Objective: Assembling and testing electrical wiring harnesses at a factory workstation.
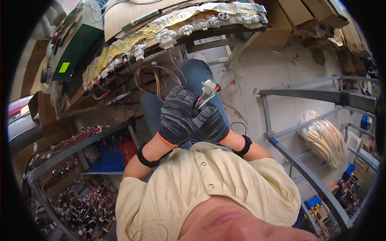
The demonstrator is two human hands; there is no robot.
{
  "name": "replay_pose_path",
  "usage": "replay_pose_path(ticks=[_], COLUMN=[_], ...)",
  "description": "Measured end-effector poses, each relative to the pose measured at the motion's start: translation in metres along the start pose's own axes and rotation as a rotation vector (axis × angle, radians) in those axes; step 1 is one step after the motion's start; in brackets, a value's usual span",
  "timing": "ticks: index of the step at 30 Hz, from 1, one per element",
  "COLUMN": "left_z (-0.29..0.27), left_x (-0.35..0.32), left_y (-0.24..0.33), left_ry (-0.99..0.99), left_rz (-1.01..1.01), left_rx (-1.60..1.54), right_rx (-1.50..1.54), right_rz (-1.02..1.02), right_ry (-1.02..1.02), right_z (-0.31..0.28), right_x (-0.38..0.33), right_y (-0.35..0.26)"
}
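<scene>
Both my hands wear dark grey knit gloves and are together above my lap. My left hand (pixel 177 116) is closed around a wire harness, its fingers curled inward. Coloured wires (pixel 158 82) loop out above it toward the board. Pressed against it, my right hand (pixel 212 123) is closed on the same harness. From between the hands a short wire bundle (pixel 206 99) sticks up, ending in a white plug connector (pixel 209 86). Beyond them stands a test board (pixel 150 40) with yellowed tape and a row of white connectors; wires hang from several of these. My fingertips are mostly hidden.
A green box (pixel 82 48) with a lit display stands at the far left. A marker pen (pixel 141 19) lies on the board's cardboard. Harnesses fill a metal rack (pixel 82 150) at left. At right are a metal frame (pixel 305 96), a plastic-wrapped bundle (pixel 325 138) and cardboard boxes (pixel 277 24).
</scene>
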State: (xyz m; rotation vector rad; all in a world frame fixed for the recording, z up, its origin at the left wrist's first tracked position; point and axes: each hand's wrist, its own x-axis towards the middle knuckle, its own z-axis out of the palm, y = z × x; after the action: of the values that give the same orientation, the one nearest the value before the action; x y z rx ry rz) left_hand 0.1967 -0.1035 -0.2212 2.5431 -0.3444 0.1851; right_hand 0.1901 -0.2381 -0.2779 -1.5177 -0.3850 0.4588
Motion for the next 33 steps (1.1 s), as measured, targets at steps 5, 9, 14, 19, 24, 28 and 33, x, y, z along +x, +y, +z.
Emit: replay_pose_path(ticks=[5, 9, 14, 19, 24, 28, 33], left_z=[0.027, 0.033, 0.012, 0.034, 0.06, 0.028, 0.009], left_x=[0.011, 0.013, 0.043, 0.043, 0.055, 0.075, 0.075], left_y=[-0.033, -0.052, -0.039, -0.057, -0.064, -0.044, -0.04], left_ry=[-0.218, -0.248, -0.645, -0.518, -0.23, -0.131, 0.022], left_rz=[-0.087, -0.156, -0.064, -0.265, -0.231, -0.095, -0.14], left_rx=[-0.107, -0.225, -0.197, -1.309, -1.3, -0.155, -0.035], right_rx=[-0.335, -0.483, -0.348, -0.157, 0.146, 0.363, 0.224], right_rz=[-0.29, -0.151, -0.427, -0.666, -0.241, -0.146, -0.087], right_ry=[-0.04, 0.065, -0.082, -0.481, -0.067, 0.333, 0.216], right_z=[0.001, -0.063, -0.09, -0.082, -0.056, -0.052, -0.058], right_x=[0.011, 0.021, 0.069, 0.1, 0.107, 0.131, 0.144], right_y=[0.025, -0.007, -0.012, -0.024, -0.01, -0.004, -0.001])
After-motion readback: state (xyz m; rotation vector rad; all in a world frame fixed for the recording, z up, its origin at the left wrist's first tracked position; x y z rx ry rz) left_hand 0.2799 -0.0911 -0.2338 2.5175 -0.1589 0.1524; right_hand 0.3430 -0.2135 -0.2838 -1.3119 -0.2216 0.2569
